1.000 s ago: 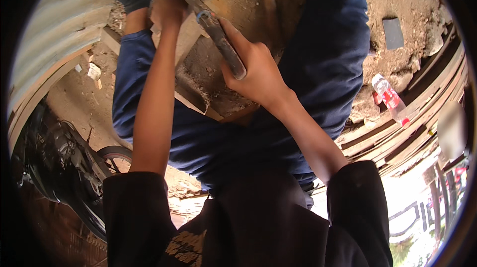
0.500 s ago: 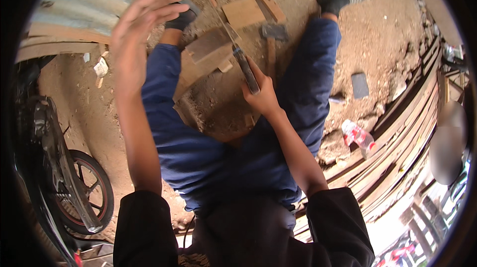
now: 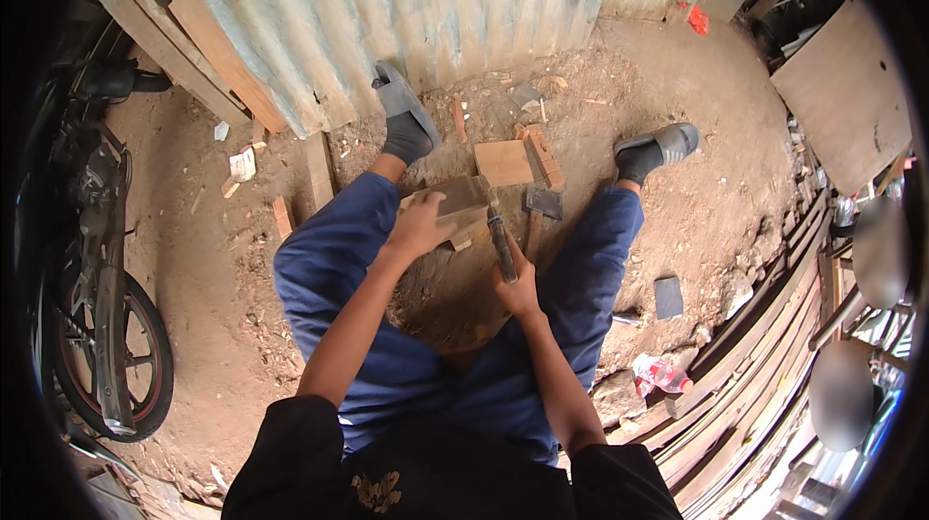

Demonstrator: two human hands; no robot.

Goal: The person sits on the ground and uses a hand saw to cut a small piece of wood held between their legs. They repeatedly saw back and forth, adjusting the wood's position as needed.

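Note:
My left hand [image 3: 418,228] lies over the near left part of a brown wooden block [image 3: 460,195], its fingers gripping the block between my legs. In my right hand [image 3: 516,288] is a knife with a dark handle [image 3: 502,247] and a metal blade [image 3: 487,195]. The blade points away from me and meets the block's right end; its edge is hard to make out. Beside the knife, on the right, a hammer [image 3: 544,203] with a dark head and wooden handle lies on the dirt. Under the block sits a paler wood piece [image 3: 463,237].
Beyond the block lie a flat wooden board [image 3: 504,163] and a reddish brick [image 3: 544,156]. A corrugated metal sheet [image 3: 464,7] stands ahead. At left is a motorcycle wheel [image 3: 145,356]; at right, stacked planks [image 3: 745,365], a plastic bottle [image 3: 663,375] and a dark flat slab [image 3: 668,297].
My left hand has come down from the air onto the wooden block. My right hand still holds the knife, its blade now at the block's end. The view has tilted up, showing more metal sheet.

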